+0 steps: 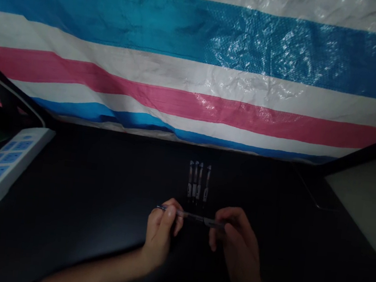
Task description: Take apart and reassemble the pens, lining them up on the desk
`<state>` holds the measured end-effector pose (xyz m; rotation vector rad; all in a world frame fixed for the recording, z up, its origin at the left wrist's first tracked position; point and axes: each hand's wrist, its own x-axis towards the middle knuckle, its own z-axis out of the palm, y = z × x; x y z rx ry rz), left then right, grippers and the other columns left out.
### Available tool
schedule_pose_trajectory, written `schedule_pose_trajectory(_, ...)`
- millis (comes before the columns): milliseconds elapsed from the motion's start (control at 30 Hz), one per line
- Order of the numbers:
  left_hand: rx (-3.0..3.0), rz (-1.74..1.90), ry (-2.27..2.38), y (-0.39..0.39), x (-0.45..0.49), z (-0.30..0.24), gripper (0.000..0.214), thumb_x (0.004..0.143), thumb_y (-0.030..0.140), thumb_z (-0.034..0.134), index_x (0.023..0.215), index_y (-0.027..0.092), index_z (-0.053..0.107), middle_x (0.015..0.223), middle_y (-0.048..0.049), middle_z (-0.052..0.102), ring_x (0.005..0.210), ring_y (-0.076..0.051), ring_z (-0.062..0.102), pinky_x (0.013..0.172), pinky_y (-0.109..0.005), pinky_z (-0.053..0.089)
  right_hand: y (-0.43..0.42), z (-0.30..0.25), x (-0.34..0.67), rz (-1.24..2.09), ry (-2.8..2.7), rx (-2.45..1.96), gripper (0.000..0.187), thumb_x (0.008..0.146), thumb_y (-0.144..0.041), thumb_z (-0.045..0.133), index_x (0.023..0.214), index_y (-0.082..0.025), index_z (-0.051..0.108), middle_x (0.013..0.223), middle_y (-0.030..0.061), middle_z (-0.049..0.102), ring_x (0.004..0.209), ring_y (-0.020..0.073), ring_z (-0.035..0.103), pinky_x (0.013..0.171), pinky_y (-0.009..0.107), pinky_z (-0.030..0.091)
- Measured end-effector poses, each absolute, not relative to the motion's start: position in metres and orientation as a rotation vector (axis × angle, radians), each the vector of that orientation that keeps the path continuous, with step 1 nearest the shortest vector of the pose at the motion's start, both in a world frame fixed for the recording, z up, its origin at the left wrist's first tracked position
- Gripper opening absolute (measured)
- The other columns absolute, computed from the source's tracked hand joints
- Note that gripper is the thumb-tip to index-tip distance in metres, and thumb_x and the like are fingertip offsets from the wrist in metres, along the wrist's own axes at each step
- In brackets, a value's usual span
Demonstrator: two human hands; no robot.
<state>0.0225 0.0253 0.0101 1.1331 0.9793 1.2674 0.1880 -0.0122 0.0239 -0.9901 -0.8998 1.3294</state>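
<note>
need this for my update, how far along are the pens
Done: four pens lie parallel in a row on the dark table. In hand: a fifth pen, held crosswise by the left hand and right hand. Left: I can't tell; no other pens show.

No legible text anywhere in this view. Four pens (198, 182) lying side by side show pale bands on their barrels, perhaps labels, too small and dim to read. The held pen (192, 215) crossing the middle of the view has dark markings near its clip end, blurred, no characters made out. The white power strip (6, 166) at the left edge carries blue socket panels; any marks on them are too blurred to read. No brand or number can be made out.
</note>
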Motion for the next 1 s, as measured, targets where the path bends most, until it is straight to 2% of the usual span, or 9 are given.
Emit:
schedule_pose_trajectory(133,1.142,1.324,0.977,0.023,0.021,0.006,0.049,0.096,0.049,0.039,0.058,0.018,0.046,0.049,0.0027,0.040,0.046,-0.011,0.035,0.047,-0.026,0.027,-0.013,0.030,0.187,1.497,-0.994,-1.128,0.039,0.100,-0.042,0.039,0.078,-0.016,0.058,0.056,-0.0016,0.050,0.049,0.0105,0.047,0.050,0.023,0.038)
schedule_pose_trajectory(300,1.190,1.345,0.976,0.019,0.021,0.007,0.048,0.095,0.048,0.040,0.059,0.018,0.048,0.050,0.0018,0.041,0.047,-0.012,0.037,0.048,-0.027,0.027,-0.013,0.039,0.186,1.343,-1.119,-1.304,0.046,0.098,-0.047,0.043,0.065,-0.017,0.052,0.052,-0.0040,0.043,0.047,0.0080,0.039,0.047,0.021,0.032)
schedule_pose_trajectory(467,1.138,1.344,1.047,0.021,0.019,0.006,0.049,0.094,0.050,0.042,0.057,0.018,0.048,0.049,0.0020,0.039,0.046,-0.012,0.036,0.045,-0.027,0.025,-0.012,0.035,0.187,1.205,-1.244,-1.394,0.038,0.095,-0.046,0.050,0.072,-0.018,0.060,0.049,-0.0050,0.045,0.041,0.0070,0.038,0.042,0.019,0.032)
schedule_pose_trajectory(667,1.180,1.372,1.011,0.022,0.016,0.002,0.049,0.094,0.046,0.041,0.056,0.017,0.049,0.050,0.0022,0.038,0.045,-0.011,0.035,0.044,-0.027,0.024,-0.015,0.032,0.189,1.098,-1.350,-1.348,0.026,0.096,-0.036,0.050,0.086,-0.020,0.068,0.050,-0.0041,0.056,0.037,0.0071,0.048,0.039,0.017,0.037)
schedule_pose_trajectory(1000,1.230,1.400,0.986,0.020,0.015,0.003,0.048,0.095,0.044,0.041,0.055,0.017,0.049,0.050,0.0020,0.038,0.045,-0.011,0.035,0.045,-0.027,0.024,-0.015,0.034,0.189,0.950,-1.422,-1.224,0.018,0.095,-0.023,0.053,0.091,-0.023,0.070,0.053,-0.0052,0.062,0.039,0.0080,0.058,0.042,0.016,0.046)
